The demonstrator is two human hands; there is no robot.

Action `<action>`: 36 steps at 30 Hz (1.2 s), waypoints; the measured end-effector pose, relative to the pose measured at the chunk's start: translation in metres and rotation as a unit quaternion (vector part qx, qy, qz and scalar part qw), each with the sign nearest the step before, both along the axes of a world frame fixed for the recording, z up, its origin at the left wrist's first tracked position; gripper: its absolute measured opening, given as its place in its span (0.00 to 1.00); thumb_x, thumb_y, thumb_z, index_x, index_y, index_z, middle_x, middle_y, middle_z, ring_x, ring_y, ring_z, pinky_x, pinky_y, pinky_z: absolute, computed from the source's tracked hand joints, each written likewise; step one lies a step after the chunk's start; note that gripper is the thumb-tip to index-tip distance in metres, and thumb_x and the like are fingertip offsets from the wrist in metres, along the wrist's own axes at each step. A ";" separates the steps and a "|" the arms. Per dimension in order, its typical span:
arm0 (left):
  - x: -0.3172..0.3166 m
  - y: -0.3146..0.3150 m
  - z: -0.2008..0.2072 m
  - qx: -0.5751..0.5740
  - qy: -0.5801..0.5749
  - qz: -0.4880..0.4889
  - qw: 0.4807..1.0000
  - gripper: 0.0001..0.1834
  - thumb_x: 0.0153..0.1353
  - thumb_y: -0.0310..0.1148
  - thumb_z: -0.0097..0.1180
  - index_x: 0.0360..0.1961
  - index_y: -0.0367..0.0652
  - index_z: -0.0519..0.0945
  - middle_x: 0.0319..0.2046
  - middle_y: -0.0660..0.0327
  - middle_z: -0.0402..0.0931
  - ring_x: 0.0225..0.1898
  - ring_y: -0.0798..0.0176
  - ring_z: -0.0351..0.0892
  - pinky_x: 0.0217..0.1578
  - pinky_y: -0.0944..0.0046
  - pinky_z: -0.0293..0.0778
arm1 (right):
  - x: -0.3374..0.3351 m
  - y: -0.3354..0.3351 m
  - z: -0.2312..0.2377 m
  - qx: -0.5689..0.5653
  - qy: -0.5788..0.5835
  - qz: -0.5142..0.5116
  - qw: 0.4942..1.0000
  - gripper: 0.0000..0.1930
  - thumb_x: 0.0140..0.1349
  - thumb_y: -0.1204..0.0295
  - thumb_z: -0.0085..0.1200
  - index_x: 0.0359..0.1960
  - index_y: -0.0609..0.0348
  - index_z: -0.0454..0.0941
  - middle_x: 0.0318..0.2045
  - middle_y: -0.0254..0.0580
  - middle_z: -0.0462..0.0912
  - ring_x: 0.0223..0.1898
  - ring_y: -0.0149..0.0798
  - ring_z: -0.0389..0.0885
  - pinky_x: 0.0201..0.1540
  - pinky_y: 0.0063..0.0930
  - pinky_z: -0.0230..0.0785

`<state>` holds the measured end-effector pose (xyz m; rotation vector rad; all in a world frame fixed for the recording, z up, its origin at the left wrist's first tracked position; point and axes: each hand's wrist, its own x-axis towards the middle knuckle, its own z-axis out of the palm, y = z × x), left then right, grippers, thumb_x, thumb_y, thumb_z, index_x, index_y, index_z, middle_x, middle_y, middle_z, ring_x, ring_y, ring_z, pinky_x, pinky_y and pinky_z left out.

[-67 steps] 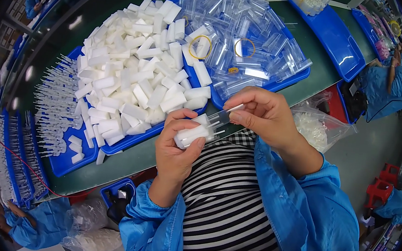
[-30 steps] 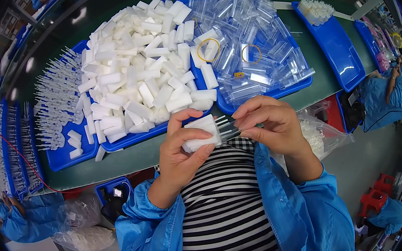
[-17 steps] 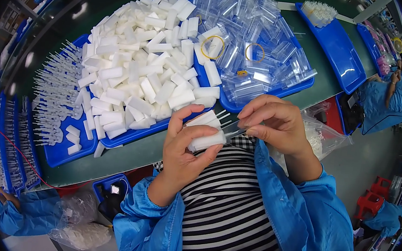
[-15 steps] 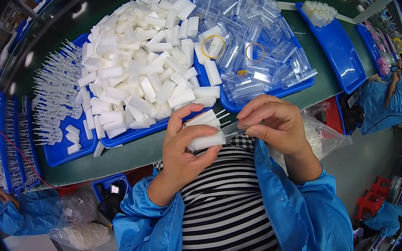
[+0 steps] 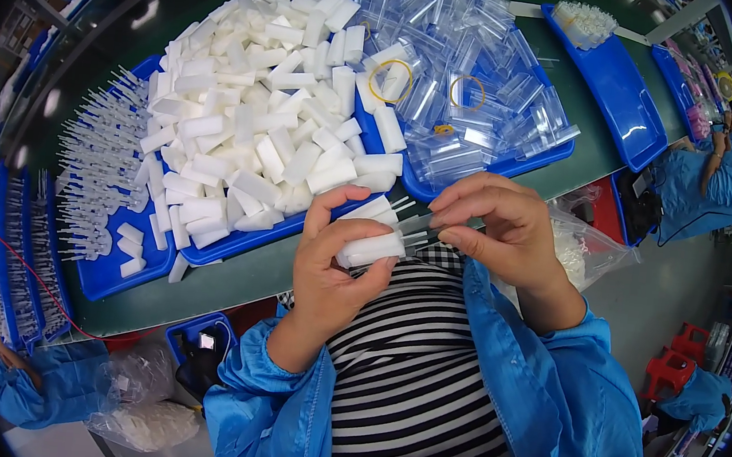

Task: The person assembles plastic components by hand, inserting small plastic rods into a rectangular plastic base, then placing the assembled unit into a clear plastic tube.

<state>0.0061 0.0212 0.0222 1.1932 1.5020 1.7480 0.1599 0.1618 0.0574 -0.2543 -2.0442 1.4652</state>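
My left hand is closed around white foam-like blocks, gripped between thumb and fingers. Thin white rods stick out from the blocks toward the right. A small clear plastic sleeve is pinched by the thumb and fingertips of my right hand, its left end beside the blocks; whether it goes over a rod is too small to tell. Beyond my left hand, a heap of similar white blocks fills a blue tray. Loose clear sleeves lie piled in another blue tray.
Two yellow rubber bands lie on the sleeves. Left stands a tray of bundled white-tipped rods. At the back right, a long blue tray holds small white parts. Co-workers in blue sit on both sides, near plastic bags.
My left hand has shifted slightly left with the blocks. My right fingers stay near the same spot, and a bit more of the clear sleeve shows between the hands.
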 end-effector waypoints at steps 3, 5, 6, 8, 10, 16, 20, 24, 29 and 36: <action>-0.001 0.000 -0.006 0.001 0.000 -0.005 1.000 0.16 0.41 0.19 0.62 0.36 0.41 0.79 0.51 0.51 0.66 0.50 0.58 0.69 0.45 0.66 0.69 | 0.000 -0.003 0.001 -0.040 -0.003 -0.010 0.999 0.10 0.50 0.82 0.61 0.36 0.63 0.80 0.35 0.43 0.80 0.34 0.30 0.80 0.37 0.18 0.73; -0.001 -0.001 -0.005 0.004 -0.027 -0.012 1.000 0.16 0.44 0.20 0.62 0.37 0.41 0.79 0.51 0.51 0.65 0.50 0.59 0.69 0.45 0.66 0.68 | 0.000 -0.004 0.000 -0.050 -0.009 -0.010 0.999 0.10 0.50 0.82 0.61 0.37 0.64 0.79 0.35 0.43 0.79 0.34 0.30 0.80 0.36 0.18 0.73; 0.000 -0.001 -0.004 0.007 -0.055 -0.018 0.998 0.15 0.46 0.21 0.62 0.39 0.41 0.78 0.52 0.51 0.64 0.50 0.60 0.68 0.46 0.67 0.68 | 0.001 -0.005 -0.001 -0.093 -0.006 -0.004 0.996 0.11 0.51 0.82 0.61 0.37 0.65 0.79 0.35 0.43 0.79 0.33 0.29 0.80 0.35 0.17 0.73; 0.003 0.000 -0.002 0.020 -0.091 -0.024 0.995 0.14 0.49 0.22 0.62 0.40 0.40 0.78 0.52 0.52 0.64 0.50 0.60 0.68 0.46 0.67 0.67 | 0.001 -0.006 -0.001 -0.136 -0.003 0.002 0.991 0.11 0.51 0.83 0.61 0.38 0.66 0.79 0.35 0.43 0.79 0.33 0.29 0.80 0.35 0.17 0.73; 0.003 0.000 -0.001 0.033 -0.127 -0.030 0.991 0.14 0.52 0.24 0.61 0.41 0.40 0.77 0.52 0.52 0.63 0.50 0.61 0.68 0.46 0.67 0.67 | 0.000 -0.007 -0.001 -0.158 0.008 0.004 0.987 0.12 0.51 0.83 0.60 0.38 0.66 0.78 0.34 0.43 0.79 0.33 0.29 0.79 0.35 0.18 0.73; -0.003 0.000 -0.004 0.022 0.003 -0.022 1.000 0.15 0.54 0.27 0.61 0.44 0.39 0.77 0.52 0.53 0.64 0.48 0.62 0.69 0.45 0.68 0.68 | -0.004 -0.013 -0.003 -0.158 0.029 -0.025 0.987 0.11 0.52 0.83 0.60 0.38 0.67 0.78 0.34 0.42 0.79 0.34 0.28 0.79 0.38 0.18 0.72; -0.002 -0.001 -0.001 0.008 -0.039 -0.035 0.999 0.15 0.54 0.28 0.62 0.44 0.39 0.77 0.52 0.54 0.64 0.48 0.63 0.69 0.45 0.68 0.68 | -0.003 -0.013 -0.006 -0.172 0.031 -0.009 0.985 0.12 0.53 0.83 0.59 0.40 0.67 0.77 0.35 0.41 0.79 0.35 0.28 0.79 0.39 0.18 0.72; -0.001 -0.001 -0.004 0.038 -0.101 -0.050 0.993 0.14 0.55 0.28 0.60 0.43 0.38 0.77 0.52 0.53 0.65 0.49 0.64 0.69 0.46 0.68 0.67 | -0.003 -0.014 -0.006 -0.232 0.012 -0.007 0.973 0.12 0.54 0.82 0.58 0.41 0.68 0.75 0.35 0.42 0.80 0.36 0.28 0.79 0.39 0.18 0.72; -0.002 0.000 -0.008 0.043 -0.096 -0.035 0.994 0.11 0.56 0.26 0.58 0.41 0.37 0.77 0.51 0.53 0.66 0.49 0.62 0.68 0.47 0.67 0.65 | -0.004 -0.016 -0.004 -0.257 -0.003 -0.014 0.966 0.12 0.55 0.82 0.58 0.41 0.69 0.75 0.34 0.42 0.80 0.35 0.27 0.79 0.38 0.17 0.72; 0.001 0.001 -0.008 0.024 -0.087 -0.002 0.996 0.09 0.56 0.25 0.57 0.40 0.38 0.77 0.50 0.52 0.67 0.50 0.62 0.68 0.48 0.68 0.65 | -0.007 -0.022 -0.008 -0.265 0.006 -0.025 0.964 0.11 0.55 0.82 0.57 0.40 0.69 0.75 0.35 0.44 0.80 0.35 0.28 0.79 0.38 0.18 0.73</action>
